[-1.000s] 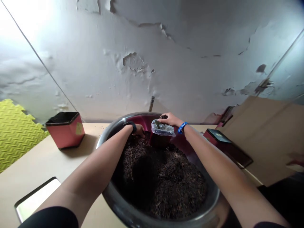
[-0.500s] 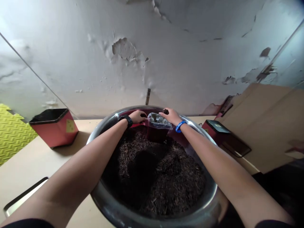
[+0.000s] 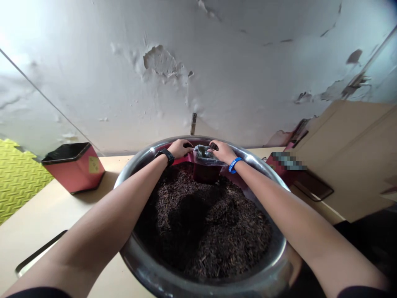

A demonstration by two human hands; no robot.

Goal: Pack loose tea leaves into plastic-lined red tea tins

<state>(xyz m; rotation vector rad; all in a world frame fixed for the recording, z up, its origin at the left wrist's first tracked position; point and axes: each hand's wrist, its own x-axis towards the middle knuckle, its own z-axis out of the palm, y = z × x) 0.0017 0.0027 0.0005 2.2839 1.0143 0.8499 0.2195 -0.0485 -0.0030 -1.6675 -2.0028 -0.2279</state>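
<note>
A large steel basin (image 3: pixel 281 258) holds a deep heap of dark, twig-like dried tea leaves (image 3: pixel 229 244). At its far side a red box (image 3: pixel 205 174) stands on the heap, lined with a clear plastic bag (image 3: pixel 214 160) folded over the rim. My left hand (image 3: pixel 180 149) is closed at the bag's left edge, with a dark clump of what looks like tea leaves between thumb and fingers. Over the bag's right side, my right hand (image 3: pixel 223 152) pinches another clump of tea leaves. The inside of the bag is mostly hidden.
A red tapered box (image 3: pixel 74 171) with a black rim stands on the table (image 3: pixel 27 207) at left. A dark-edged tray (image 3: pixel 40 252) lies near my left forearm. Behind the basin is a peeling wall (image 3: pixel 235 82). More red boxes (image 3: pixel 281 171) and a cardboard sheet (image 3: pixel 362 161) are at right.
Both hands stay by the bag; my left hand is slightly higher, and my right fingers have shifted a little around their clump. The view has moved slightly.
</note>
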